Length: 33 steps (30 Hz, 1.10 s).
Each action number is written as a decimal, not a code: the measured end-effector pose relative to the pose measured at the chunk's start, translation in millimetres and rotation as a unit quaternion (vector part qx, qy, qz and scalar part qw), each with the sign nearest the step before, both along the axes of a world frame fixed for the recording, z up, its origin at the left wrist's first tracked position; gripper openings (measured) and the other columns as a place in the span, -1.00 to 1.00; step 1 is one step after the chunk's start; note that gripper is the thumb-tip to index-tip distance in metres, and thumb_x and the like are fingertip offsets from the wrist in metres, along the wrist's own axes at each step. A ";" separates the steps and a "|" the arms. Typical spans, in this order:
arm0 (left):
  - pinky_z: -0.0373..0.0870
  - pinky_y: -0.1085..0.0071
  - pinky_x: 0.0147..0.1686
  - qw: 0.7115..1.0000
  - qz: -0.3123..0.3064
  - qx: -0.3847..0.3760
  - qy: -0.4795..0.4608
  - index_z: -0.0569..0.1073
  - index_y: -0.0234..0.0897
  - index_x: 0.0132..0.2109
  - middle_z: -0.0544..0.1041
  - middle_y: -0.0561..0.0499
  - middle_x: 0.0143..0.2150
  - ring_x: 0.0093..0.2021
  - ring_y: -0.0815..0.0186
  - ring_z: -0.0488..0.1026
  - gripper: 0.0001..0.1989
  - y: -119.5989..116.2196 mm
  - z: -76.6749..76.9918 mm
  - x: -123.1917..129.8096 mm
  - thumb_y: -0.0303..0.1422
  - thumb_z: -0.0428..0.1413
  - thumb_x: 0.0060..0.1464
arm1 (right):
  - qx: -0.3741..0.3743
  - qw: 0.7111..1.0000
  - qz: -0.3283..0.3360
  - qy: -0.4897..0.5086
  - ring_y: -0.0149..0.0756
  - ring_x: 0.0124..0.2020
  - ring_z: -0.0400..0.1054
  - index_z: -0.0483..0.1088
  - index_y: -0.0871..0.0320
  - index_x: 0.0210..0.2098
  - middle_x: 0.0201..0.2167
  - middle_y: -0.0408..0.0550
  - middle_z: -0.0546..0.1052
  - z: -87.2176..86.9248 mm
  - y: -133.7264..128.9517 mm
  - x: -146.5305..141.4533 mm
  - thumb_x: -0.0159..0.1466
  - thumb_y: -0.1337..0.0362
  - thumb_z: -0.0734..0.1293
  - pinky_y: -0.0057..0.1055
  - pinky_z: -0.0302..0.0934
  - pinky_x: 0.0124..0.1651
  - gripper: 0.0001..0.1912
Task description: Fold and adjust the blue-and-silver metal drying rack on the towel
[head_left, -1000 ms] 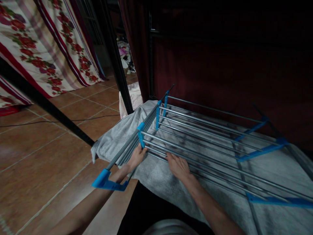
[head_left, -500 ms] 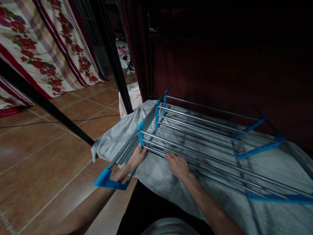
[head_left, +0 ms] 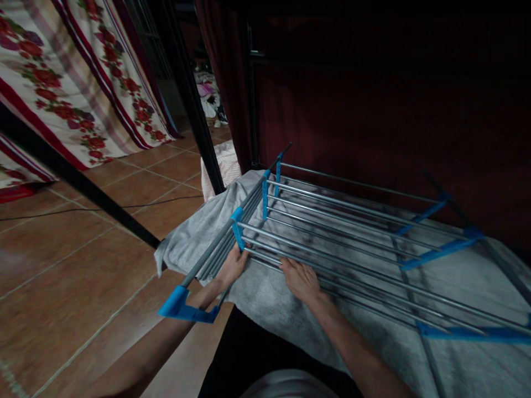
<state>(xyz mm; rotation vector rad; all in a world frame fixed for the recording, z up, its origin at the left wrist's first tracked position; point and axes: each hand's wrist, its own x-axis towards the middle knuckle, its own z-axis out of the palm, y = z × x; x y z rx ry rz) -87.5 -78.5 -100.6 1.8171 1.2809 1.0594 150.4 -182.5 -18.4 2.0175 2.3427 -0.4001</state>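
A metal drying rack [head_left: 340, 257] with blue plastic brackets lies across a grey blanket [head_left: 265, 287]. My left hand [head_left: 234, 265] is closed at the lower end of a blue bracket [head_left: 238, 229], where a low rod meets it; its fingertips are partly hidden. Farther right along the same low rod, my right hand [head_left: 299, 277] grips the metal with its fingers curled over. Another blue bracket [head_left: 188, 307] sticks out past the blanket's edge, over my left forearm. Several parallel rods run from the near left toward the far right.
Black metal posts [head_left: 194, 105] frame the left side. A dark red curtain [head_left: 332, 121] hangs behind the rack. On the left, a floral curtain [head_left: 83, 83] reaches the tiled floor [head_left: 83, 249], where a black cable [head_left: 103, 208] lies. A pale striped cloth [head_left: 226, 160] hangs beyond the blanket.
Almost nothing differs. The view has shifted very slightly, and both hands keep the same places on the rack.
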 end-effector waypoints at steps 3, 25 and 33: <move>0.43 0.13 0.05 1.000 0.000 -0.004 -0.005 0.38 -0.19 -0.14 0.50 -0.03 -0.20 -0.12 0.12 0.49 -0.69 -0.9 1.4 0.5 -0.04 0.00 0.28 | 0.008 1.000 0.000 -0.003 -0.19 0.04 0.52 0.39 0.00 0.19 0.12 -0.03 0.59 -0.4 -1.1 -0.8 0.56 0.16 -0.06 -0.32 0.30 0.03 -0.52; 0.50 0.17 -0.08 0.973 -0.122 -0.165 -0.107 0.52 -0.17 -0.20 0.57 -0.05 -0.24 -0.08 0.06 0.50 -0.70 -5.8 52.5 -16.0 -0.14 0.34 -0.03 | 0.007 1.000 -0.007 0.000 -0.19 0.04 0.53 0.39 0.01 0.21 0.11 0.00 0.59 1.2 -0.5 -1.5 0.56 0.15 -0.06 -0.32 0.32 0.05 -0.51; 0.47 0.21 -0.14 0.971 -0.122 -0.183 -0.095 0.47 -0.19 -0.29 0.54 -0.01 -0.28 -0.18 0.14 0.47 -0.68 -1.3 58.2 -16.7 -0.08 0.33 -0.05 | 0.007 1.000 -0.012 -0.003 -0.20 0.04 0.53 0.35 -0.02 0.26 0.14 -0.02 0.58 -1.2 0.6 -1.1 0.56 0.16 -0.05 -0.31 0.33 0.06 -0.51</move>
